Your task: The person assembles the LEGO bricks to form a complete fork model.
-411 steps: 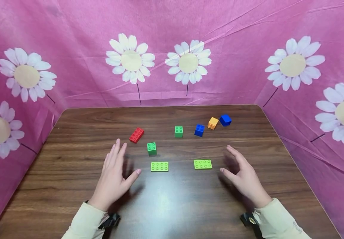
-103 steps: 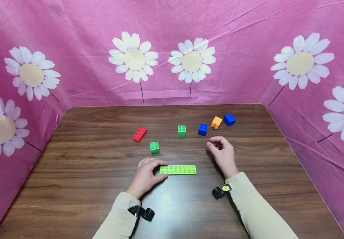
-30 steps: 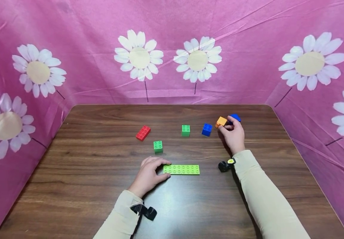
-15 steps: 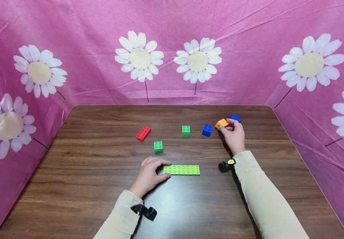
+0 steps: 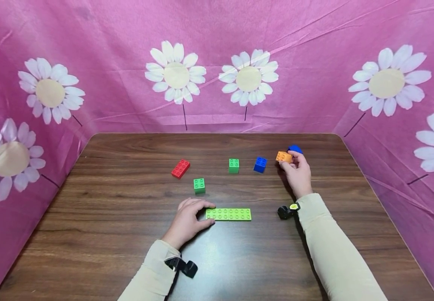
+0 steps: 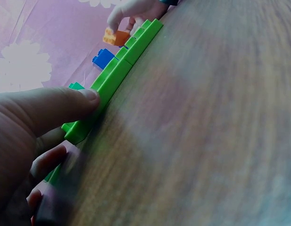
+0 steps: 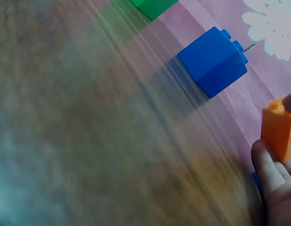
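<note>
My left hand [image 5: 186, 219] holds the left end of two lime-green toy building plates, thumb on the near edge and fingers on the far one. The left plate [image 5: 220, 214] and right plate [image 5: 240, 214] lie end to end, studs up. In the left wrist view the thumb presses the side of the green plate [image 6: 118, 75]. My right hand [image 5: 299, 175] pinches an orange brick [image 5: 282, 156] between thumb and fingers, its studs turned left. The right wrist view shows this orange brick [image 7: 276, 129] at the right edge, partly cut off.
Behind the right hand sits a partly hidden blue brick [image 5: 295, 148]. Another blue brick [image 5: 260, 164] stands left of it. Two green bricks, one farther back [image 5: 233, 165] and one nearer [image 5: 199, 185], and a red brick [image 5: 181, 169] lie on the wooden table [image 5: 107, 200]. Pink flowered cloth surrounds it.
Since the first frame, the two lime-green plates have been brought together. The right hand has reached the orange brick, gripped it and turned it. The left hand has stayed on the plates lately.
</note>
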